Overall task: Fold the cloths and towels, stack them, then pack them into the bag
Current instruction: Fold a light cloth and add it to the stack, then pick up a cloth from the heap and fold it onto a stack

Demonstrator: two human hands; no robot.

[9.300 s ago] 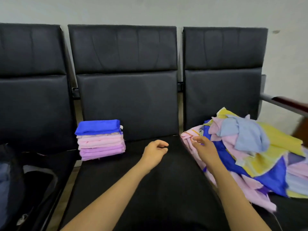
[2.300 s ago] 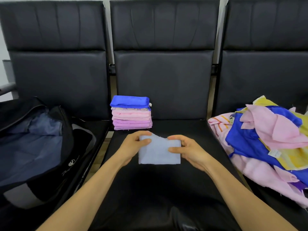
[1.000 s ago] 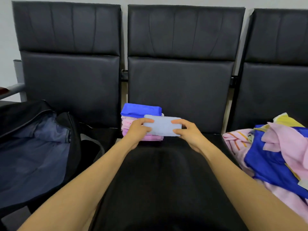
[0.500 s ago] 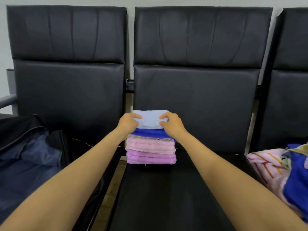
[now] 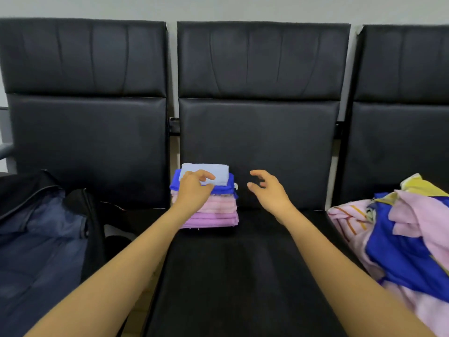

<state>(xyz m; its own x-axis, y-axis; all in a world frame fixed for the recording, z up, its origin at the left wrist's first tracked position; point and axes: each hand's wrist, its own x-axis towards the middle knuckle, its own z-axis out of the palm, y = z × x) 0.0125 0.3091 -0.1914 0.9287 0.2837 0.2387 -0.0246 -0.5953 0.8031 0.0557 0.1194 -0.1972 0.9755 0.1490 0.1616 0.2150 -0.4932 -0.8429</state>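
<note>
Far left of the left hand: bag (image 5: 43,239), open, blue lining showing, nothing folded visible inside.

Left hand (image 5: 194,190): fingers lie nearly straight across the near edge of the cloth (image 5: 213,172), touching it from above. It reads as a steadying touch, not a pinch.

Under that hand: the cloth, pale blue and folded, sits on top of the stack (image 5: 211,212), at the back of the seat (image 5: 243,276). Half a second ago both hands held it by its ends just above the stack; it is now set down and bears on the blue layer beneath (slightly narrower than that layer, edges roughly square).

Right hand (image 5: 269,193): has come off the cloth, now just right of the stack, fingers spread and loosely curved, holding nothing.

Far right of the right hand: pile (image 5: 401,239), unfolded, pink, blue and yellow.

Finding: one more cloth is stacked. Judged from the pile, folding is far from done, and packing has not begun.
</note>
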